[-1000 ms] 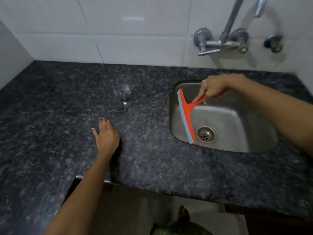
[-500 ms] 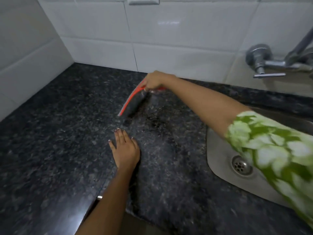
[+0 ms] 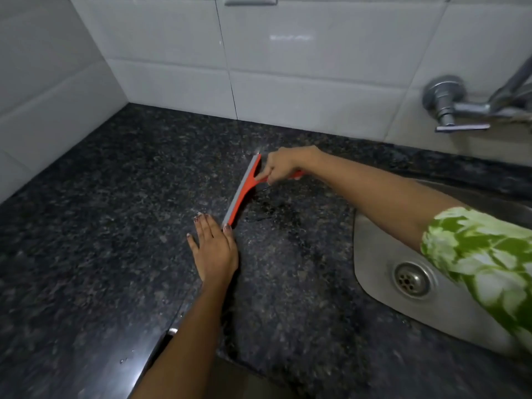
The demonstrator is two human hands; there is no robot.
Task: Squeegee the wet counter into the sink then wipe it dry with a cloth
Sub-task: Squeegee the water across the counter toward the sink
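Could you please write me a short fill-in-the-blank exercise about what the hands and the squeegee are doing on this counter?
1. The squeegee is held by the ____ hand.
2. The left hand lies ____ on the counter.
3. The squeegee's frame is ____ in colour.
4. The sink lies to the ____ of the squeegee.

Missing words: right; flat; red; right

The counter is dark speckled polished stone, glossy where light catches its front edge and filmed with water beside the squeegee. That tool looks like smooth orange plastic with a matt grey blade strip. The sink is dull brushed metal, the tap shinier metal. Wall tiles are glossy white. The sleeve is printed cloth.
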